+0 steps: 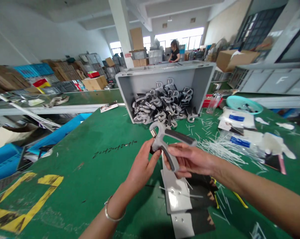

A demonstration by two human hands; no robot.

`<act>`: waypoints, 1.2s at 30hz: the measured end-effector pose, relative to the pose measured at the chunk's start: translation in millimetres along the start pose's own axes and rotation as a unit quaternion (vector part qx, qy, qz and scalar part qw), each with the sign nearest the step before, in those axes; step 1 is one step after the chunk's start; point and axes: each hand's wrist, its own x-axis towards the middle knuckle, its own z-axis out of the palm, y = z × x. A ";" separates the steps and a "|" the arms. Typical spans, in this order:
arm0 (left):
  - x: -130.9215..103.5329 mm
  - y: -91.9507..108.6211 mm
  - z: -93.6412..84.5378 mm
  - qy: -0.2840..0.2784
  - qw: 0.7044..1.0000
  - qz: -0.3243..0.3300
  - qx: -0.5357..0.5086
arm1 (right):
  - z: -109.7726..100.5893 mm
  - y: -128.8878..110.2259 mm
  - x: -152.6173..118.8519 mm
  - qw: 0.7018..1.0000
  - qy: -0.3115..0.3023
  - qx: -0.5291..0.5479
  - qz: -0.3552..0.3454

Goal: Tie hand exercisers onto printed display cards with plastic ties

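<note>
Two bare hands hold a grey-and-black hand exerciser (161,132) just above the middle of a green desk (90,186), its curved hook end pointing up and its two handles spread apart. The left hand (146,161), with a silver bangle (109,212) at the wrist, has its grip pinching the spring end between thumb and fingers. The right hand (187,161) has its grip closed around the lower handle. Beneath the hands, toward the desk's near edge, lie overlapping white-and-black cards (176,196) with small punched holes. At the far edge, a grey plastic crate (202,83) rests on its side, mouth toward the person, with a heap of similar exercisers (162,103) inside and a few spilling over its lip. Thin white plastic strips (222,151) scatter across the right half, near white gloves (276,144). A turquoise tray (236,102) sits by the far right corner. Yellow tape (40,202) marks the near left corner, and handwritten sums (115,149) lie left of centre. A co-worker (175,53) stands beyond the crate.
</note>
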 end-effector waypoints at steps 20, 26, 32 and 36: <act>-2.0 5.3 22.8 -0.273 0.949 0.088 0.133 | -6.3 66.3 -107.4 0.765 0.342 -0.545 0.008; 16.3 -2.2 40.1 -0.173 0.982 0.044 0.064 | 6.8 78.0 -82.4 0.757 0.239 -0.600 -0.093; 14.1 -2.9 65.5 -0.155 0.984 -0.020 -0.089 | -9.7 85.5 -57.9 0.794 0.325 -0.494 -0.142; 7.9 -3.8 70.6 -0.124 0.989 -0.016 -0.078 | -10.7 88.4 -57.3 0.804 0.363 -0.445 -0.151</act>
